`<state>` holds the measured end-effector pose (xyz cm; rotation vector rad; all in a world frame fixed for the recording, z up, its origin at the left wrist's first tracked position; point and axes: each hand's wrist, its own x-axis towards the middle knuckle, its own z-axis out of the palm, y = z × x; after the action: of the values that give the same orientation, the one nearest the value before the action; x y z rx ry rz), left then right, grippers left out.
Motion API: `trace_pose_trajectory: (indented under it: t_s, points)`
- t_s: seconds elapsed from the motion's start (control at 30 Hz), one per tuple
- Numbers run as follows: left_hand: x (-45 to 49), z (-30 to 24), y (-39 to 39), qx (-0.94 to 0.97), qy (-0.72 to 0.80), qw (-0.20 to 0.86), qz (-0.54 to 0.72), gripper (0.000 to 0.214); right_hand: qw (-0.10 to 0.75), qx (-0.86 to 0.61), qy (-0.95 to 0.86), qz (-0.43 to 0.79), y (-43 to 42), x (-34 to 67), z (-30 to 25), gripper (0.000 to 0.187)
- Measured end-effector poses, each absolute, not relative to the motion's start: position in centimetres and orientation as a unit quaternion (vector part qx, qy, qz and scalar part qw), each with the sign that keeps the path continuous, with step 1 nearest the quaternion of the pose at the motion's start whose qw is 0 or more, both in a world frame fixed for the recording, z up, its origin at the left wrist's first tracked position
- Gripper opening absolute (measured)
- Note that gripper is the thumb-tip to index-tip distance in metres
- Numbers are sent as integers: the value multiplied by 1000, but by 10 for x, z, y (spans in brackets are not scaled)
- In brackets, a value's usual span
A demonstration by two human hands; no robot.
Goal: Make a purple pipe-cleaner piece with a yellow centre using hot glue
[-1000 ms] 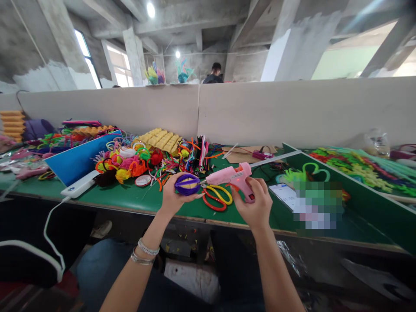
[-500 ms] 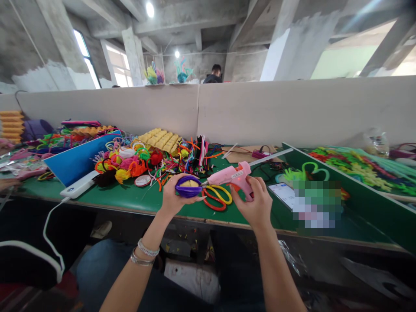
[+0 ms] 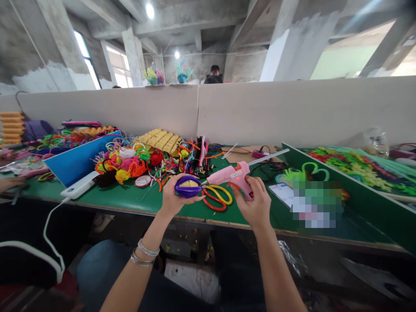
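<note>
My left hand (image 3: pixel 170 197) is closed around a small purple bundle (image 3: pixel 187 193) that looks wrapped in pipe cleaners, with a pale yellow core (image 3: pixel 189 184) showing at its top. In my right hand (image 3: pixel 258 201) is a pink hot glue gun (image 3: pixel 224 174), its nozzle pointing left at the bundle's right side; whether the tip touches cannot be made out. A clear glue stick (image 3: pixel 269 157) juts from the gun's back end. Below the nozzle, scissors (image 3: pixel 217 198) with one red and one yellow handle loop lie on the green table (image 3: pixel 130 203), their blades hidden.
Colourful pipe cleaners and pompoms (image 3: pixel 130 162) are heaped behind my left hand, near a yellow egg-carton sheet (image 3: pixel 160 141). A blue divider (image 3: pixel 81 158) and white power strip (image 3: pixel 78 185) stand left. A phone (image 3: pixel 282 195) and dark green divider (image 3: pixel 351 190) are right. Another person's hand (image 3: pixel 11 184) shows far left.
The glue gun and my right hand have shifted very slightly left. My left hand and the purple bundle are almost still. The other person's hand at far left has moved a little.
</note>
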<state>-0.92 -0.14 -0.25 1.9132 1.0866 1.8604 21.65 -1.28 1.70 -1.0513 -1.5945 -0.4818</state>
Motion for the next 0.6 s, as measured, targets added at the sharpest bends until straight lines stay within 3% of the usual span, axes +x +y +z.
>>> trace_pose_trajectory:
  t_s: [0.37,0.6]
  points:
    - [-8,-2,-3,656,368,140,644,60,496,-496,-664,-260,-10,218,15,28]
    - [-5,-3,-1,626,308,222,681,64,366,-622,-650,-239,4,229,-4,29]
